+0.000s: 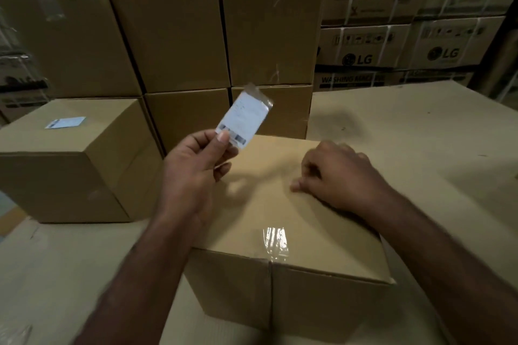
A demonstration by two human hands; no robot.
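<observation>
Item: label (244, 117), white with dark printed bars along its lower edge and a clear film fringe at its top end. It is held in the air, tilted to the right, above the far left corner of the box (252, 204) and not touching it. Left hand (196, 168): closed on the label, pinching its lower corner between the thumb and curled fingers. Right hand (339, 176): fingers curled in with nothing visible in them. Its knuckles and thumb tip rest on the box top toward the right side, well apart from the label. Box: plain brown cardboard, closed, standing on a cardboard-covered surface (420, 134) directly before the person. A strip of clear tape (276, 241) runs over its near top edge at the seam. Left box (70, 154): same kind, near the first one, bearing a sticker (66, 122) flat on its top. Stack (173, 36): plain brown boxes in two tiers behind both, set close side by side. LG cartons (364, 47): printed and strapped, ranged along the back right; one below them reads "washing machine".
</observation>
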